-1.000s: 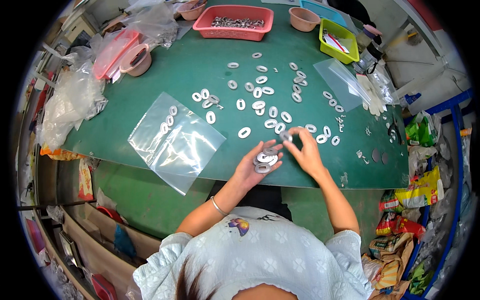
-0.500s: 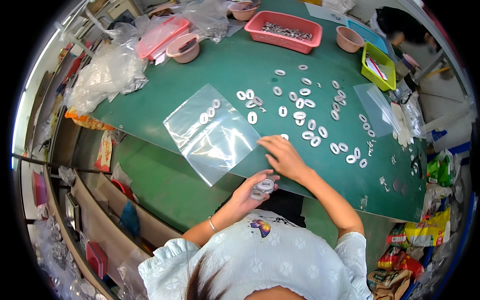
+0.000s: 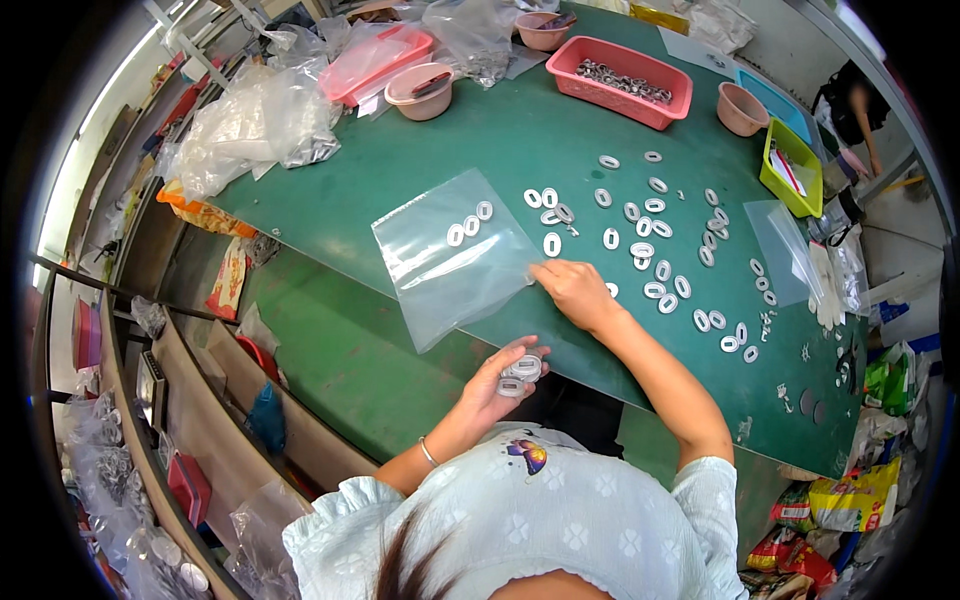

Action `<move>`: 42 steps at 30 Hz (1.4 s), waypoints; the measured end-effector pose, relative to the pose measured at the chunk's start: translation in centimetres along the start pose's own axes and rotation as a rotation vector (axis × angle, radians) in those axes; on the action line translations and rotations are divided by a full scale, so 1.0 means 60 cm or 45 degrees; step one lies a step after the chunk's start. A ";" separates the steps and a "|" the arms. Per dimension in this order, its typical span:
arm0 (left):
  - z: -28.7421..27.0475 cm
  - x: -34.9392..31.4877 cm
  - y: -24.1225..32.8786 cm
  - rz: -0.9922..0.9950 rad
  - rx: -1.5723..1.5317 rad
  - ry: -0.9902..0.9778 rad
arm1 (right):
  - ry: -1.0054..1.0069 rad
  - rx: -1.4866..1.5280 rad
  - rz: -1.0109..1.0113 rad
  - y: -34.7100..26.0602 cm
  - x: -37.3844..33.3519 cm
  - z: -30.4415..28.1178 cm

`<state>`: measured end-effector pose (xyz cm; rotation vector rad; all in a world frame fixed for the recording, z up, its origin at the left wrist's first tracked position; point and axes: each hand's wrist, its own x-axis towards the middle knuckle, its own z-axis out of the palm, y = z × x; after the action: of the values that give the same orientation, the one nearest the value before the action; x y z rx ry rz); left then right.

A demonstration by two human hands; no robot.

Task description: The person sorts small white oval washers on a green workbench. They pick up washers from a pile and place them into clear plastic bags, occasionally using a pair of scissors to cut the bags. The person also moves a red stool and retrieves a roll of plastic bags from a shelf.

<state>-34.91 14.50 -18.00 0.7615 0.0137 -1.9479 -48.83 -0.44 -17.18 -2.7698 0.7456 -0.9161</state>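
My left hand (image 3: 503, 380) is cupped round several oval silver-grey metal pieces (image 3: 522, 369) just off the table's near edge. The fingers of my right hand (image 3: 578, 294) pinch the right edge of a clear plastic bag (image 3: 428, 285), which lies flat and overhangs the table edge. Three similar oval pieces (image 3: 471, 225) form a slanting row at the bag's far part; whether they are inside or on top I cannot tell. To the right, many more ovals (image 3: 643, 227) lie loose, some overlapping.
A pink tray (image 3: 625, 112) of small metal parts stands far back on the green table (image 3: 400, 160). Bowls (image 3: 742, 110), a lime-green basket (image 3: 795, 180) and a heap of plastic bags (image 3: 240, 130) line its edges. One person (image 3: 855, 110) is at the far right.
My right hand's fingers have closed on the bag's edge, and the bag's near part has shifted slightly. The left hand still holds its ovals. The whole view has turned a little.
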 end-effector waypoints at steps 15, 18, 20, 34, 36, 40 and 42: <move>0.038 -0.034 0.047 0.425 0.070 0.001 | 0.202 0.054 0.145 -0.024 0.038 -0.011; 0.045 -0.030 0.056 0.391 -0.077 0.027 | 0.188 0.092 0.150 -0.032 0.037 -0.012; 0.056 -0.022 0.068 0.451 -0.018 0.078 | 0.260 0.130 0.164 -0.034 0.036 -0.012; 0.067 0.093 0.196 1.182 0.343 0.371 | 0.434 0.168 -0.031 -0.040 0.027 -0.026; 0.071 0.092 0.189 1.224 0.376 0.285 | 0.353 0.173 0.177 -0.027 0.001 -0.043; 0.061 0.073 0.178 1.037 0.393 0.284 | 0.258 -0.176 0.608 0.062 -0.068 -0.080; 0.053 0.063 0.155 1.019 0.479 0.310 | 0.051 -0.422 0.805 0.095 -0.115 -0.069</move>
<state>-30.07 5.79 -14.52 1.0466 -0.4538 -1.0968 -58.43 -1.86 -19.01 -2.4738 1.7767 -0.7596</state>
